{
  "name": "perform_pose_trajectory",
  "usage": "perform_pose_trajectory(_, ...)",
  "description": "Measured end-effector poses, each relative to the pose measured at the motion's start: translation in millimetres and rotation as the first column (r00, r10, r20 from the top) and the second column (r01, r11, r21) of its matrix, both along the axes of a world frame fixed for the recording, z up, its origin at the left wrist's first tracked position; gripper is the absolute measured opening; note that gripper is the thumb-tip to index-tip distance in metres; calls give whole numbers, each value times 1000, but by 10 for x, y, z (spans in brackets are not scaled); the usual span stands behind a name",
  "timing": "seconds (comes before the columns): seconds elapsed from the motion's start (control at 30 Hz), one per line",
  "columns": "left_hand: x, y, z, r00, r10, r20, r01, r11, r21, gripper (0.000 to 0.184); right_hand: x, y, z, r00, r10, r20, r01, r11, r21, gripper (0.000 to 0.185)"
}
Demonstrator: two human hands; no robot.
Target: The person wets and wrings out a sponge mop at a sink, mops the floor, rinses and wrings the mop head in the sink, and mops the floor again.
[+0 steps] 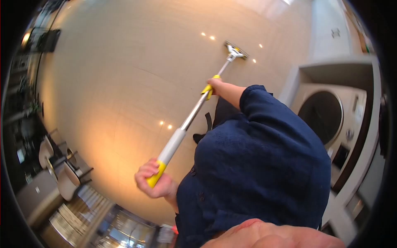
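Observation:
A mop with a silver pole slants across the view. My left hand is wrapped round the yellow top end of its grey grip. Farther down the pole, my right hand holds it at a yellow sleeve with a lever-like part, and that arm is stretched out. The white mop head rests on the shiny beige floor, with a narrow dark-edged strip along its far side. Part of a dark shoe shows beside my navy shirt.
On the right, a front-loading machine with a round dark door stands in a grey-white surround. Behind it is a white cabinet front. Chairs and a table are at the lower left. Dark shelving runs along the left edge.

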State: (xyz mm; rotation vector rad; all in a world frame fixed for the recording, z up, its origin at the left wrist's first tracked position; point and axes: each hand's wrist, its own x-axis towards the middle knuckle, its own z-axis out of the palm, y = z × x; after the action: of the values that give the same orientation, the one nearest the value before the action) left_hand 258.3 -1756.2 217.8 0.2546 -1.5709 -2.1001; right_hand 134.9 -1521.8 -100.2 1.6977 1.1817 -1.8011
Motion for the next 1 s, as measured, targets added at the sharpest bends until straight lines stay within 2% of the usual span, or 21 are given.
perform_pose_trajectory(0.13, 178, -418, 631, 968, 247, -43, -246, 904, -350, 24, 474, -513, 449, 997, 72, -10, -73, 984, -162, 42)
perform_pose_trajectory(0.17, 369, -738, 698, 972, 232, -39, -200, 730, -654, 24, 644, -711, 700, 995, 98, 20, -93, 977, -191, 46)
perform_pose_trajectory(0.2, 625, -1125, 696, 974, 226, -2, -152, 651, -744, 24, 901, -1095, 706, 996, 90, 24, -83, 976, -200, 50)
perform_pose_trajectory(0.27, 1053, -2355, 636, 892, 236, 386, 342, 206, -917, 20, 1253, -1955, 332, 990, 139, 10, -130, 947, -292, 51)
perform_pose_trajectory(0.33, 1270, -2915, 465, 593, 239, 769, 693, 334, -639, 15, 1389, -2140, 327, 988, 134, 77, -110, 959, -260, 70)
perform_pose_trajectory(0.37, 1238, -3057, 408, 276, 226, 934, 847, 402, -348, 17, 1407, -2272, 308, 983, 131, 131, -100, 971, -216, 78)
perform_pose_trajectory(0.4, 1290, -3029, 335, -69, 196, 978, 889, 456, -29, 20, 1537, -2309, 145, 970, 166, 176, -137, 977, -164, 84)
perform_pose_trajectory(0.47, 1444, -2606, 58, -295, 119, 948, 913, 327, 243, 24, 1782, -2155, -75, 952, 225, 209, -207, 972, -107, 90)
perform_pose_trajectory(0.5, 1596, -2513, -178, -275, -48, 960, 922, 269, 277, 25, 1896, -1977, -145, 946, 258, 195, -244, 965, -91, 91)
perform_pose_trajectory(0.53, 1752, -2361, -478, -109, -185, 977, 901, 397, 175, 26, 1975, -1840, -322, 939, 293, 180, -303, 953, 26, 91)
perform_pose_trajectory(0.57, 1610, -1948, -475, -88, -258, 962, 942, 293, 164, 27, 1966, -1660, -496, 930, 326, 170, -352, 924, 151, 92)
perform_pose_trajectory(0.6, 1400, -1422, -476, -194, -291, 937, 863, 403, 304, 28, 1885, -1362, -470, 944, 305, 125, -324, 926, 191, 91)
perform_pose_trajectory(0.63, 1452, -1324, -936, -62, -312, 948, 961, 238, 142, 31, 1756, -1027, -423, 953, 290, 86, -302, 926, 228, 90)
perform_pose_trajectory(0.67, 1270, -961, -1088, -28, -378, 925, 971, 210, 115, 34, 1649, -762, -521, 961, 270, 57, -273, 903, 331, 88)
perform_pose_trajectory(0.7, 1141, -609, -1244, -11, -497, 868, 939, 292, 179, 37, 1510, -504, -566, 960, 265, 87, -277, 862, 424, 88)
perform_pose_trajectory(0.73, 974, -251, -1361, -4, -565, 825, 957, 236, 166, 39, 1444, -210, -657, 979, 206, 4, -180, 848, 498, 77)
perform_pose_trajectory(0.8, 847, 262, -1387, -149, -632, 760, 883, 260, 390, 41, 1316, 387, -300, 983, 176, 43, -180, 917, 355, 60)
perform_pose_trajectory(0.9, 1013, -3, -1343, -103, -498, 861, 961, 175, 216, 42, 1658, 89, -691, 991, 131, -20, -109, 887, 449, 47)
perform_pose_trajectory(0.93, 1044, -260, -1142, -138, -369, 919, 964, 164, 211, 41, 1860, -319, -785, 998, 58, -36, -44, 949, 312, 46)
perform_pose_trajectory(0.97, 1187, -663, -1024, -39, -132, 990, 996, 73, 49, 37, 2108, -824, -845, 995, 33, -98, -15, 984, 179, 47)
perform_pose_trajectory(1.0, 1374, -1366, -1029, -38, -114, 993, 989, 141, 54, 34, 2249, -1286, -371, 997, 62, 46, -66, 994, 87, 51)
